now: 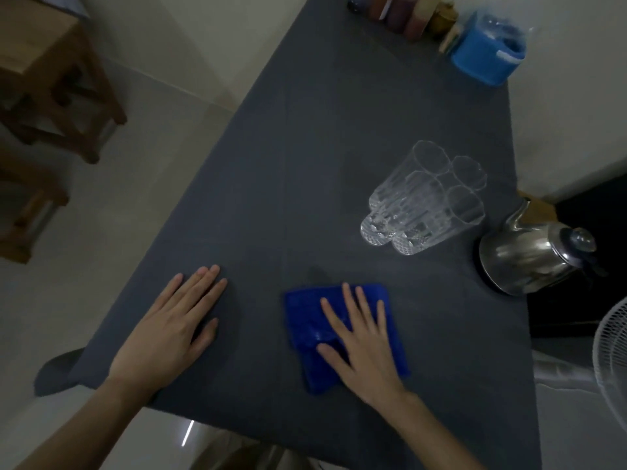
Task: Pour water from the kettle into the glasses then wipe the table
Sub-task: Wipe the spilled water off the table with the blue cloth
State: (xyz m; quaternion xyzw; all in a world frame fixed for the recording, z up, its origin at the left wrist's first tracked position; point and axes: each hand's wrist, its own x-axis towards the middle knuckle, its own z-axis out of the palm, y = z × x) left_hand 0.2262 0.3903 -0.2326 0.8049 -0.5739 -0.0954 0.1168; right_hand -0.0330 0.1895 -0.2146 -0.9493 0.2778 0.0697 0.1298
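A folded blue cloth lies on the dark grey table near its front edge. My right hand rests flat on the cloth, fingers spread. My left hand lies flat on the bare table to the left of the cloth, fingers apart and holding nothing. Three clear ribbed glasses stand close together further back on the right. A shiny steel kettle sits at the table's right edge, its spout pointing away from me.
A blue plastic container and several jars stand at the far end of the table. A white fan is at the right edge of the view. Wooden stools stand on the floor to the left.
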